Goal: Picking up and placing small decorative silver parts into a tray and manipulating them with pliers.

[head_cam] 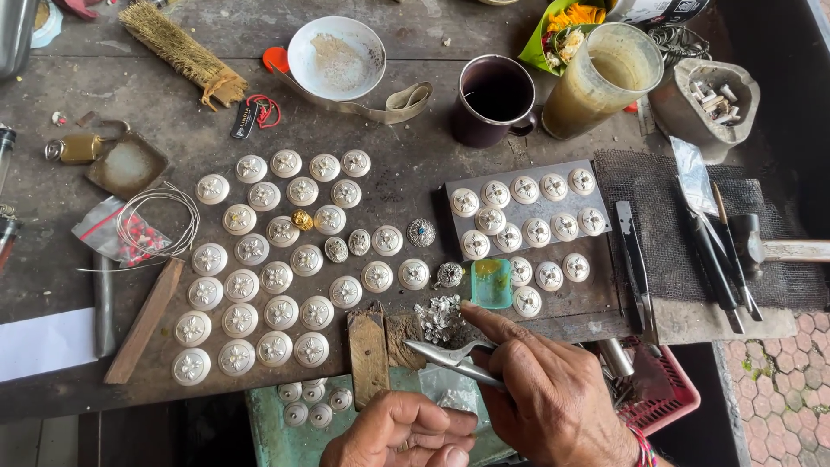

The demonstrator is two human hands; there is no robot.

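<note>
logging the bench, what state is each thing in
right hand: gripping metal tweezers
left hand: curled, nothing visible in it
dark purple mug: upright, dark liquid inside
translucent plastic cup: upright, murky
white bowl: powder residue
grey metal sheet: carrying round white pieces

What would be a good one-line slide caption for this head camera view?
Right hand holds metal tweezers near small silver pieces, beside rows of round white discs on a worn workbench.
</note>
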